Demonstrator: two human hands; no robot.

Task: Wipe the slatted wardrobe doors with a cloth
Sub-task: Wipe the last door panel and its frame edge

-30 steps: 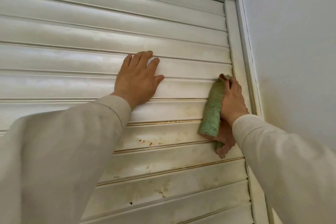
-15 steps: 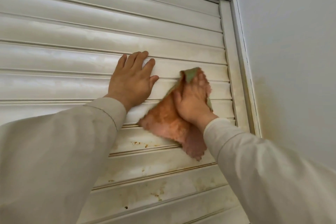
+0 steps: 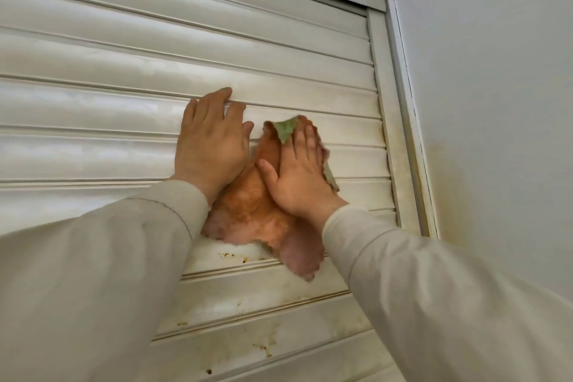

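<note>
Left hand (image 3: 210, 146): flat, fingers straight, braced against slats of wardrobe door (image 3: 124, 49); holds nothing.
Right hand (image 3: 297, 174): flat, fingers extended, pressing cloth (image 3: 251, 211) onto slats.
Cloth position: mid-door, just beside left hand, lower corner hanging loose below the wrist.
Remaining soil: brown specks (image 3: 232, 256) on lower slats, below cloth.
Risk, slippage: pressed, not gripped; could drop if pressure eases.
Risk, collision: wiping further leftward likely meets the bracing hand.
Risk, smearing: soiled cloth face may spread grime.
</note>
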